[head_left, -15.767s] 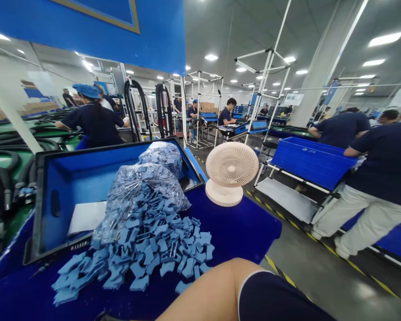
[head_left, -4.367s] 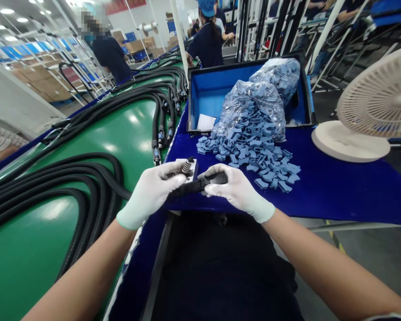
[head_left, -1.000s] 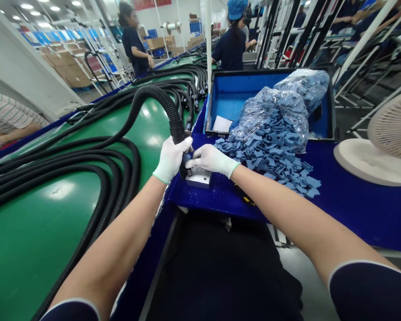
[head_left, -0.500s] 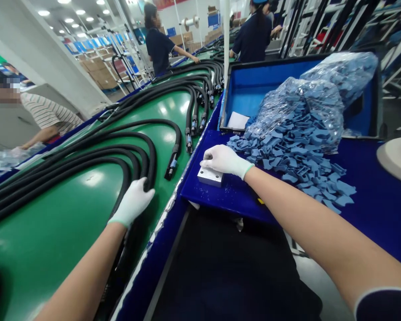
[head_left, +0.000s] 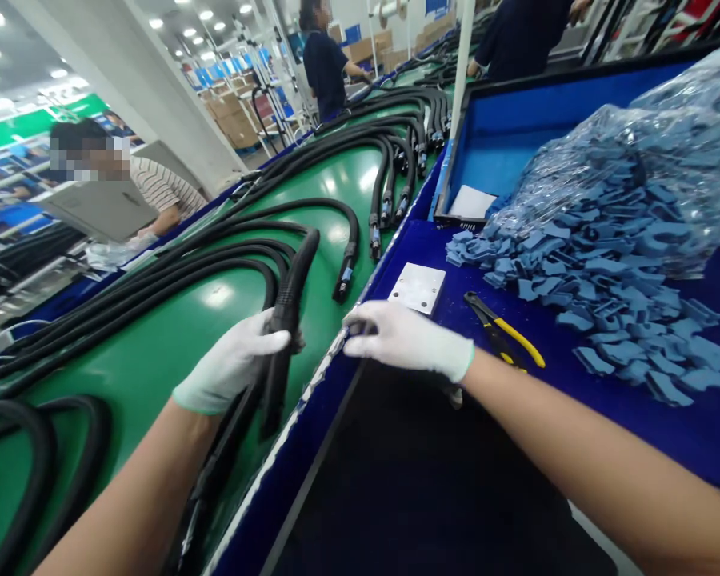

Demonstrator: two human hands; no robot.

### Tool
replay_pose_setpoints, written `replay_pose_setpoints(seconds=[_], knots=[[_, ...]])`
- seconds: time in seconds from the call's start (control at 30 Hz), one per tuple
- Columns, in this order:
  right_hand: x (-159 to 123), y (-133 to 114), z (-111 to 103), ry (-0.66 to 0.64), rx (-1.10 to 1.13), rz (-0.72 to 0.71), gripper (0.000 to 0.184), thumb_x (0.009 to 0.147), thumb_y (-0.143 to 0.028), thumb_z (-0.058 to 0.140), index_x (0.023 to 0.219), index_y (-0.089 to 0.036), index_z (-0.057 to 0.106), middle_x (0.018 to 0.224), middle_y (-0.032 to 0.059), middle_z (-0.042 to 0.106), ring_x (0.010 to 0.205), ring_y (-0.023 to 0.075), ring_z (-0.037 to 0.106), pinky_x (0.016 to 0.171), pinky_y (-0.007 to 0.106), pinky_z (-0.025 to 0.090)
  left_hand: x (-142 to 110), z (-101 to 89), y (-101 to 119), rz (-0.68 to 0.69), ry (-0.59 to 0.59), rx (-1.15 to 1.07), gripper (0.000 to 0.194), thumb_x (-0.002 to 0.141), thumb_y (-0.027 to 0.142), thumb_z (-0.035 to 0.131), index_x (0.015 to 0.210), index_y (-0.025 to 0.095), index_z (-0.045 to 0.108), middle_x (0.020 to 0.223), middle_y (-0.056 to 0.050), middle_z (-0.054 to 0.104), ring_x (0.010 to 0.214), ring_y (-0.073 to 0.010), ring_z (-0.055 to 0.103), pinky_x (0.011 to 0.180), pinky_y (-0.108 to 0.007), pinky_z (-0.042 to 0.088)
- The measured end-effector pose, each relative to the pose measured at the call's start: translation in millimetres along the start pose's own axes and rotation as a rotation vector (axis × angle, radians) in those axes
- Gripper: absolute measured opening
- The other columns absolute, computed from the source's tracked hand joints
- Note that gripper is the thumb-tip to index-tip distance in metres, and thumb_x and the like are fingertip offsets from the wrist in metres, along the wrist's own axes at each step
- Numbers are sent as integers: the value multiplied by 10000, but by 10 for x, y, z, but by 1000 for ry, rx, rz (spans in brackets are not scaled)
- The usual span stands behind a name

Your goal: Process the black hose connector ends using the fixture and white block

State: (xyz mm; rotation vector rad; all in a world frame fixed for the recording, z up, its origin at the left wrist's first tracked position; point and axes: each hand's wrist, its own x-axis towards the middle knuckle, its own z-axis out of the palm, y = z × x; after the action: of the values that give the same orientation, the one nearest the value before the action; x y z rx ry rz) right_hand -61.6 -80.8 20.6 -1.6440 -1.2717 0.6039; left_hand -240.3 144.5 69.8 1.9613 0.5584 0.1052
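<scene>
My left hand (head_left: 231,360), in a white glove, is wrapped round a black corrugated hose (head_left: 298,280) and lifts its end off the green surface. My right hand (head_left: 396,340), also gloved, is over the blue table edge with thumb and fingers curled together; whatever they pinch, if anything, is hidden. Just behind it lies a silver metal block (head_left: 418,286) with several holes. Pliers (head_left: 504,328) with yellow-and-black handles rest to the right of the block. Beyond them spreads a heap of small blue plastic pieces (head_left: 612,264), partly spilling from a clear bag (head_left: 684,168).
More black hoses (head_left: 246,252) lie curved across the green conveyor (head_left: 138,352). A blue bin (head_left: 516,128) stands behind the heap, near a white pole (head_left: 461,72). One person (head_left: 162,192) sits across the conveyor; two others stand farther along it.
My left hand has raised the hose off the green surface. My right hand has left the metal block and come toward the table edge near the hose. The view has shifted, showing the pliers.
</scene>
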Motion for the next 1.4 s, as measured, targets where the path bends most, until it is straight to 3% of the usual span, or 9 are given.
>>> replay_pose_setpoints(seconds=[0.17,0.33,0.47,0.63,0.7,0.83,0.97,1.2,1.4], knots=[[-269,-164,556,192,48,41,679,826,-351,765,1450,-253,517,1187,88,712,1015,269,688,884,387,583,258,642,372,174,65,-92,372,780,481,832,971,193,696,904,-67,703,790,-240,662,701,-342,570],[-575,-88,272,478,-246,107,633,870,-174,553,1500,-197,491,1311,165,655,1194,332,618,1057,468,506,361,1048,420,320,227,114,447,912,459,722,1290,237,637,1179,-94,717,1038,-294,704,903,-429,591],[-844,-42,-236,302,333,196,378,840,-191,603,1208,-217,686,986,40,714,819,223,660,767,339,555,441,1072,446,837,78,526,527,881,270,740,1393,352,647,1443,-73,638,1423,-354,514,1224,-587,356],[-1050,7,-508,-17,693,264,351,809,-280,671,1141,-172,708,947,37,709,719,208,672,687,323,550,543,1078,499,1122,-337,615,330,933,187,674,1140,418,786,1149,-19,779,1278,-306,637,1198,-587,360],[-1116,15,-540,-7,483,274,311,892,-378,628,1110,-176,721,961,51,723,762,218,688,728,332,545,507,1139,477,1028,-363,474,240,959,228,672,1111,357,805,1068,-39,781,1102,-259,705,1060,-466,504],[-1257,96,-577,390,-493,492,409,970,-537,598,968,-143,708,965,134,709,890,280,661,831,398,495,354,1320,401,506,-183,278,247,973,377,685,1177,278,781,1110,-33,774,1005,-216,726,900,-315,559],[-1318,314,-572,341,-982,640,188,887,-329,676,883,-145,639,923,159,660,893,317,638,738,376,456,291,1449,432,151,-75,192,347,917,451,727,1191,239,749,1089,-18,788,993,-226,735,921,-309,561],[-1265,396,-665,511,-447,497,71,845,-177,586,820,-195,522,759,20,622,675,167,559,624,282,395,308,1437,621,98,-61,38,410,901,452,739,1239,220,757,1187,-41,779,1111,-256,713,967,-323,533],[-1194,-1,-561,304,-195,48,240,805,-31,596,952,-191,698,1033,67,736,932,231,683,852,341,553,357,1452,628,79,-23,-121,490,851,497,799,1210,177,703,963,-48,781,837,-194,709,754,-276,532]])
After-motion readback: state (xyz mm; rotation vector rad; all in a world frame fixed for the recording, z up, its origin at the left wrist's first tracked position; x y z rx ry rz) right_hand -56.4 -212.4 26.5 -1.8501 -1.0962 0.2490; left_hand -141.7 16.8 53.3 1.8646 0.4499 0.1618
